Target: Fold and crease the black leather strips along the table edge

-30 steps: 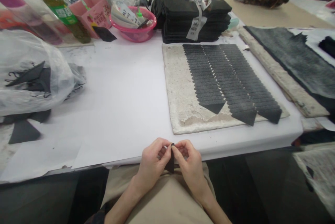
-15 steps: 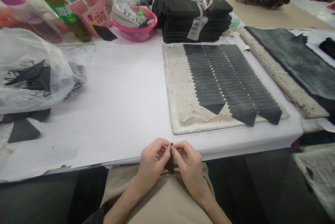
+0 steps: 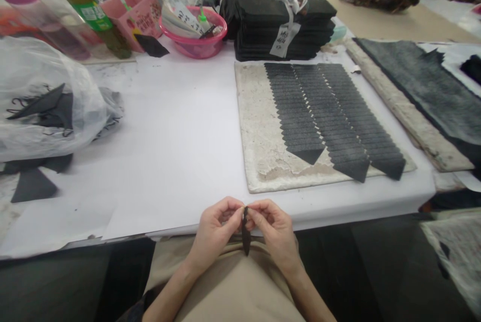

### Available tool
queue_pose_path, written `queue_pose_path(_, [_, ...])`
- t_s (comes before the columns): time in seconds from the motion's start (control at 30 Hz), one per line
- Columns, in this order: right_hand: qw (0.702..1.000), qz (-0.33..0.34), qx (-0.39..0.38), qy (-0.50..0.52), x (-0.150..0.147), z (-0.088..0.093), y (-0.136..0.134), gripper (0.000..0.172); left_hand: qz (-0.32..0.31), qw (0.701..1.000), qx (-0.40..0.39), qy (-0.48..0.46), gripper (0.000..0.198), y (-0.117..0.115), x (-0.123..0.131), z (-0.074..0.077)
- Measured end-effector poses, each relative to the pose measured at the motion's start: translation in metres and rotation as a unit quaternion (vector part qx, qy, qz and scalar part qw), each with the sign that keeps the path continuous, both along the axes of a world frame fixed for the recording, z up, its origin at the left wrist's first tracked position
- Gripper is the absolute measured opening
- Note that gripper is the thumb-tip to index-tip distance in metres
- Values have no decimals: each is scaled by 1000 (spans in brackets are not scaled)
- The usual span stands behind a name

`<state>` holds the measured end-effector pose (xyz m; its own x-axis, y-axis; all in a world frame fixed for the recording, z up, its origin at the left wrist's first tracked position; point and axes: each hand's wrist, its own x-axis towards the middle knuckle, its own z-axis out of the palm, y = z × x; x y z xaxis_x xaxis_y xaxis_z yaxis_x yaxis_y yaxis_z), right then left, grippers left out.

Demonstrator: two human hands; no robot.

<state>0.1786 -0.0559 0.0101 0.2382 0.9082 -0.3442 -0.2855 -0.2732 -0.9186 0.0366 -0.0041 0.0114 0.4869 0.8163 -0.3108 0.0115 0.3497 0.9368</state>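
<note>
Between my two hands, just over my lap at the table's front edge, hangs a small dark leather piece [image 3: 246,239], seen nearly edge-on. My left hand [image 3: 221,226] pinches its upper end from the left with thumb and forefinger. From the other side my right hand [image 3: 273,229] grips the same end, fingertips close to the left ones. Beyond the hands, rows of overlapping dark pieces with pointed ends [image 3: 315,116] lie on a worn pale board [image 3: 259,161].
At left a clear plastic bag [image 3: 33,136] holds dark pieces, with more dark flaps [image 3: 33,186] beside it. A pink basin [image 3: 193,50], a pink box [image 3: 137,16], a green bottle [image 3: 92,16] and a tied black stack [image 3: 259,36] line the back. Another board [image 3: 409,116] carries dark sheet material at right.
The dark piece has turned from showing a wide triangular side to looking narrow, its tip hanging slightly lower. Both hands stay pinched at its top, the right one shifted slightly.
</note>
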Motion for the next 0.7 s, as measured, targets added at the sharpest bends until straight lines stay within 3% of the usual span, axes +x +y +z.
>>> queue_pose_path(0.7, [999, 46, -13, -3, 6, 11, 5, 22, -7, 995, 74, 65, 21, 1, -1, 9])
